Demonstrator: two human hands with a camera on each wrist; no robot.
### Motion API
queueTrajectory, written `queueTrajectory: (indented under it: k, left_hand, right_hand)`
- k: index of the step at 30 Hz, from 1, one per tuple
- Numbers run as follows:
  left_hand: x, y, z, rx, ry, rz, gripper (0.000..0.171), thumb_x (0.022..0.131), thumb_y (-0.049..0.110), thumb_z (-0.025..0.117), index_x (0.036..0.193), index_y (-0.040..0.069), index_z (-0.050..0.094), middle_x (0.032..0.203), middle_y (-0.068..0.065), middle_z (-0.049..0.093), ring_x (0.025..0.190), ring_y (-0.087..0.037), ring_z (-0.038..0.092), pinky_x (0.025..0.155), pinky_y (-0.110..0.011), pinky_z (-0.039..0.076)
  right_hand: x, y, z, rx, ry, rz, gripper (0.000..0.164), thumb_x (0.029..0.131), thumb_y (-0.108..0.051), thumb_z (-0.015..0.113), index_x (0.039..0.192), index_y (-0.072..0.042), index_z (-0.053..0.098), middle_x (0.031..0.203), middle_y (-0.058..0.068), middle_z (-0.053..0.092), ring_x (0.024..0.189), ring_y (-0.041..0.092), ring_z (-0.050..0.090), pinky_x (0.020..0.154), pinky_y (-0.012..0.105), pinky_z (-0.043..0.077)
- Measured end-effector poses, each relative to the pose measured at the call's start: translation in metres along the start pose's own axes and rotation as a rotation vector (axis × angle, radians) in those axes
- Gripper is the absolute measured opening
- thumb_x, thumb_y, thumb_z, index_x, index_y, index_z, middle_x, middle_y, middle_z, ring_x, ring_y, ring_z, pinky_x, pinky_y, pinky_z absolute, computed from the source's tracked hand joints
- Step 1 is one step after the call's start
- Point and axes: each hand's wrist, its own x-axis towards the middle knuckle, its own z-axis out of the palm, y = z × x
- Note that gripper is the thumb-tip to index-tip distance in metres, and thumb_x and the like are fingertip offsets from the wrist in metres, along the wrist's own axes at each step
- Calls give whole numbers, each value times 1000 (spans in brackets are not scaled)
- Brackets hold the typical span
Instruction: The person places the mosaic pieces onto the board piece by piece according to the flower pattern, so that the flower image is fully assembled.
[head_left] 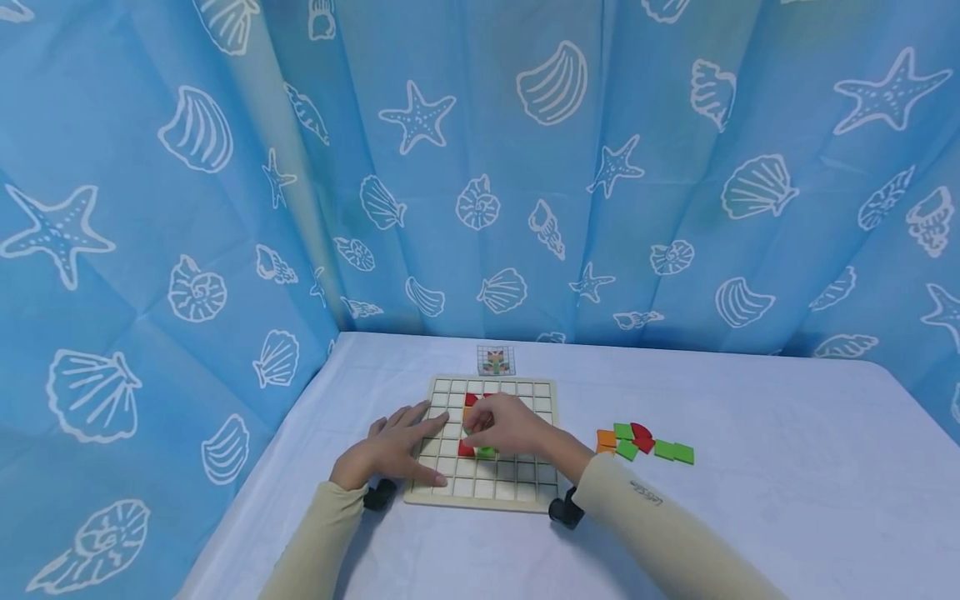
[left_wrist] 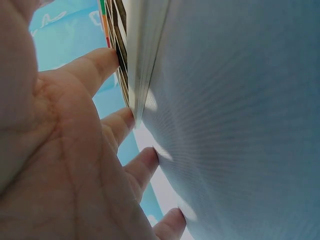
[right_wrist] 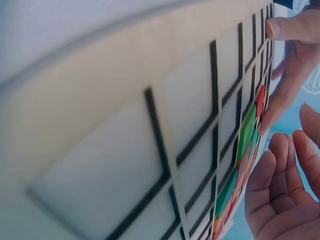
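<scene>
A pale board (head_left: 480,504) with a raised square grid lies on the white table. My left hand (head_left: 393,446) rests at its left side, fingers spread, with the thumb and index finger over the board. In the left wrist view, other fingertips (left_wrist: 145,160) reach past the board's edge to the cloth. Over the middle of the grid is my right hand (head_left: 510,425), its fingers bent down close to the coloured tiles; I cannot tell whether it pinches one. A red tile (head_left: 467,449) and a green tile (head_left: 486,453) show below it, another red tile (head_left: 471,399) above.
Right of the board lie loose tiles: orange (head_left: 606,437), red (head_left: 643,445) and green (head_left: 663,449) ones among them. A small card (head_left: 496,361) with a coloured grid pattern lies behind the board. A blue curtain (head_left: 480,167) with shell prints hangs behind the table.
</scene>
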Motion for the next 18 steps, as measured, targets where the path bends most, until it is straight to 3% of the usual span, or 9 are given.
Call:
queueTrajectory:
  k: [7,18]
  left_hand:
    - [1,-1,2,-12,6,-14,103,69,64,80,155,36,31,166,-5,16,152,-36,11,117,-68,9]
    - [0,-1,1,-29,13,-4,103,69,62,81,155,35,31,166,-5,16,152,-36,11,118,-67,9]
  right_hand:
    - [-7,11,-16,12,13,0,20,86,-20,77,103,-8,73,89,-3,69,81,11,63,73,27,55]
    - [-35,38,-63,-28,44,145,23,87,-21,77,104,-7,71,94,0,69,86,16,62,77,30,55]
